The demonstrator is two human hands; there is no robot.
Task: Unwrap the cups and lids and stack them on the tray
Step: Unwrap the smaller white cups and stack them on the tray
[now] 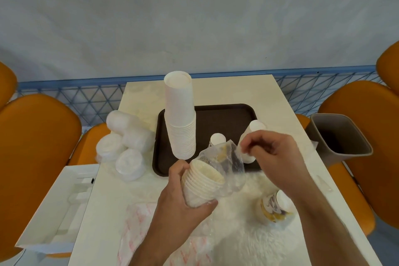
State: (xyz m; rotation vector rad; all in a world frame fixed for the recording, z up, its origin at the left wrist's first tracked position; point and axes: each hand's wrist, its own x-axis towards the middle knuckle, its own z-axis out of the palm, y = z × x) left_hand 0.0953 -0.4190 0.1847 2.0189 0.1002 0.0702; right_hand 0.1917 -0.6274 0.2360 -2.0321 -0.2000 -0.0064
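Dark brown plastic tray point(228, 112), rounded corners, sits on a pale glossy table point(278, 101). On the tray's left part stands a tall stack of white paper cups point(180, 114), upside down, rims ribbed tight at the bottom. Two short upturned cups point(217, 139) and point(255, 127) stand on the tray's near right part.

Just in front of the tray, left hand point(183, 201) grips a short nested cup stack point(203, 183), cream paper, tilted, mouths toward the tray; fingers and thumb curl round its base. Thin clear crinkly plastic wrap point(226, 157) covers the stack's open end. Right hand point(269, 149) hovers over the tray's near right edge, fingers bent, pinching the wrap's edge.

Left of the tray: wrapped translucent lid stacks point(127, 147), round. Nearer than the tray, on the right: printed cup bundle point(276, 207) lying in plastic. Grey bin point(339, 136) right of the tray.
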